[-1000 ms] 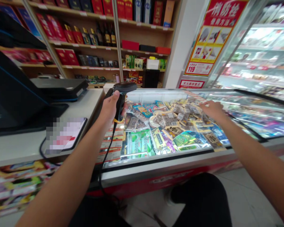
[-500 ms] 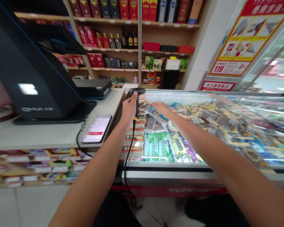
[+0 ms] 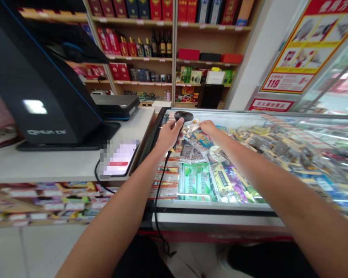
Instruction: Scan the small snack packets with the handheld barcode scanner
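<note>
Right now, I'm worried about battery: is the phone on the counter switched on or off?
On: the phone lies face up on the counter, its screen glowing pale with a red bar.

A shop: stocked shelves (image 3: 174,46) of boxed goods, a checkout terminal (image 3: 43,92), a glass-topped freezer (image 3: 249,162).

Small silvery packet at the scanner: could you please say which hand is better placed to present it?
Right, probably: the right hand holds the small silvery packet beside the black handheld scanner, which fills the left hand.
</note>
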A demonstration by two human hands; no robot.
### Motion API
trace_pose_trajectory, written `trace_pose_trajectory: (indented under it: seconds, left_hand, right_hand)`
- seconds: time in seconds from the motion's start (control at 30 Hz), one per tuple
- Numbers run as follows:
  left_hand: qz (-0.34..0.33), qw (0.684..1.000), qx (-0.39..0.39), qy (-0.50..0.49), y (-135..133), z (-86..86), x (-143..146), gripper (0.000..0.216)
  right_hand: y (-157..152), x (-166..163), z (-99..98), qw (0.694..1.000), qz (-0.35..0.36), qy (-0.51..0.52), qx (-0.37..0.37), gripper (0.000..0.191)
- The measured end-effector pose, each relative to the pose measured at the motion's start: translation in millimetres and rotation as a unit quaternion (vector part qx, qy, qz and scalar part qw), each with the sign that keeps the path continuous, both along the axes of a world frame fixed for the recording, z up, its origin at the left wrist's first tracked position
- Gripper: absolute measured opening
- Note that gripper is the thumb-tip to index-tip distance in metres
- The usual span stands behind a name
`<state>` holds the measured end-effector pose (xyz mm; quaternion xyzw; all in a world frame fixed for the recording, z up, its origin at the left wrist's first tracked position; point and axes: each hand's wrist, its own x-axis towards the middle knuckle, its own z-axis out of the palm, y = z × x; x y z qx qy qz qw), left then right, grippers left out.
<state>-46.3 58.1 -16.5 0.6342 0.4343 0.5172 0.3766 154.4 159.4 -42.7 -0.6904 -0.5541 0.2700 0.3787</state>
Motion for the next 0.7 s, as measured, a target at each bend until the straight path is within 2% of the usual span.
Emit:
trace_pose_trajectory:
  seconds: [0.13,0.23,0.33,0.5,0.7]
  left_hand:
    - [-0.109,0.994,-0.015,0.030,-7,0.7,1,0.053]
    - [-0.198,0.978,-0.037,0.056,-15,4.7,2,0.059]
    - [-0.258,0.962,-0.043,0.076,-22,7.8,5,0.063]
    - [-0.309,0.947,-0.024,0.087,-31,7.7,16,0.065]
    - [-0.295,0.950,-0.016,0.097,-36,4.0,30,0.067]
  right_hand:
    - [-36,32,21.3,0.998,-0.023,0.040,0.031,0.010]
    - [-63,53,36.9,0.996,-0.045,0.060,0.045,0.009]
    - [-86,68,49.0,0.992,-0.054,0.100,0.058,0.003]
    - [-108,81,60.2,0.985,-0.064,0.148,0.062,0.009]
    - [-118,96,60.8,0.982,-0.065,0.165,0.069,0.009]
